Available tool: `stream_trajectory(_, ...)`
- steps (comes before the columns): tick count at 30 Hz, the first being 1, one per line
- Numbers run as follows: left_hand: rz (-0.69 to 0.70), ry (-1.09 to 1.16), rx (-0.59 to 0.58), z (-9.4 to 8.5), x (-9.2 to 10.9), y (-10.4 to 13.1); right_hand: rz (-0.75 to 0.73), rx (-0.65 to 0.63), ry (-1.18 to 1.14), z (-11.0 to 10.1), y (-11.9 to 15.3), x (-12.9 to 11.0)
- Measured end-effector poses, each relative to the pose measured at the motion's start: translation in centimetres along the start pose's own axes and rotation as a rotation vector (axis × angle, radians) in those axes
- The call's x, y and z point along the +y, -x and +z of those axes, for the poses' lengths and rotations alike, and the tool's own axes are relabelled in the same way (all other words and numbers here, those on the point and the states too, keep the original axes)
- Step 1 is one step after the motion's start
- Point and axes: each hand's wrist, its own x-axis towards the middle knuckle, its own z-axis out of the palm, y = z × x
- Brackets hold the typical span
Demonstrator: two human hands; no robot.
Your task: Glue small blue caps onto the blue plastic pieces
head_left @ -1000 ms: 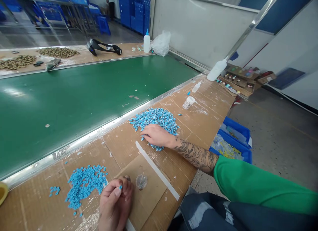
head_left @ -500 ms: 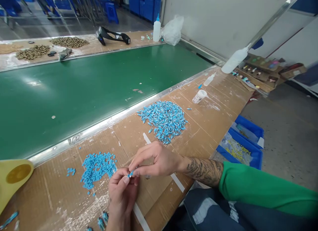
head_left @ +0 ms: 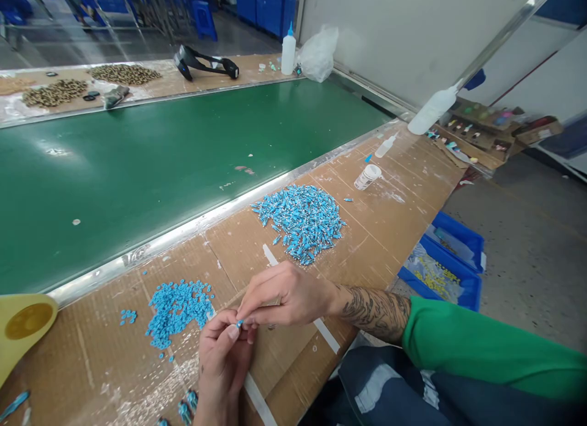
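Observation:
My left hand pinches a small blue piece between thumb and forefinger. Reaching in from the right, my right hand has its thumb and fingertips pressed together at the same piece, which they partly cover. Left of my hands lies a pile of small blue rings, with a few loose ones beside it. Beyond my hands is a larger pile of blue and white pointed pieces. Several blue assembled pieces lie at the bottom edge, left of my left wrist.
A green belt runs behind the cardboard-covered table. A white tub, a small bottle and a large bottle stand or lean at the right. A yellow object is at the left edge; blue bins sit below.
Marks on the green belt have shifted left. Both hands hold nearly the same pose, and less of the small blue piece shows between the fingertips.

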Motion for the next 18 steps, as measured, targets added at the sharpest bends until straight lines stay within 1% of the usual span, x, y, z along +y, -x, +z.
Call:
stream_trajectory(3, -0.026, -0.013, -0.005, 0.1, 0.1, -0.1, -0.046, -0.077, 0.097, -0.4, 0.1, 0.0)
stream_trajectory(5, -0.037, -0.019, -0.004, 0.2, 0.3, -0.1, -0.066, -0.084, 0.14, -0.5, 0.3, 0.1)
stream_trajectory(11, -0.086, -0.056, -0.015, 0.4, 1.0, 0.3, -0.142, -0.004, 0.097, 0.1, 0.7, 0.7)
stream_trajectory(15, -0.088, -0.065, -0.003, 0.3, 1.0, 0.4, -0.103, 0.038, 0.063, 0.7, 0.9, 1.1)
stream_trajectory(18, -0.091, -0.082, 0.005, 0.3, 1.2, 0.4, -0.098, 0.031, 0.051, 1.0, 0.9, 1.3)
